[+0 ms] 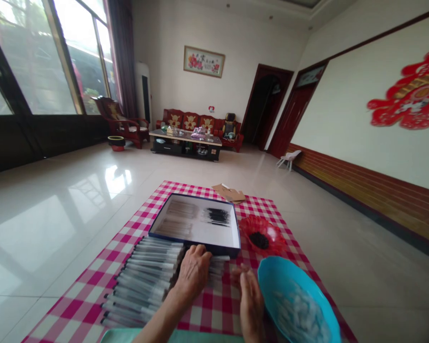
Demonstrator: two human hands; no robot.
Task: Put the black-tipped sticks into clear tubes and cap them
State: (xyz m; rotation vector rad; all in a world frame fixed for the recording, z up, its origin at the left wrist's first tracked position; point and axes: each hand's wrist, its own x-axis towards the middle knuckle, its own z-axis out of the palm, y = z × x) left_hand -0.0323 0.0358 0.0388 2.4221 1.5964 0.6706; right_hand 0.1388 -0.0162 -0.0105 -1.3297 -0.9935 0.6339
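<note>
My left hand [195,269] curls over the right end of a row of clear pens [146,271] with black ends, lying side by side on the cloth. A pale pen end [220,258] sticks out from under its fingers, against the near edge of the shallow box. My right hand [250,300] is beside the blue bowl [266,274]; motion smears its fingers, so I cannot tell whether they hold anything. Small clear, whitish pieces [300,309] fill the bottom of that bowl. In the box [196,238] lie clear tubes [178,216] and thin black refills [217,216].
A red bowl [277,233] with small black pieces stands right of the box. Folded brown cardboard [229,193] lies at the far edge of the checked tablecloth [123,250]. A green tray edge [203,337] shows nearest me. Beyond are a low table [184,136] and a sofa.
</note>
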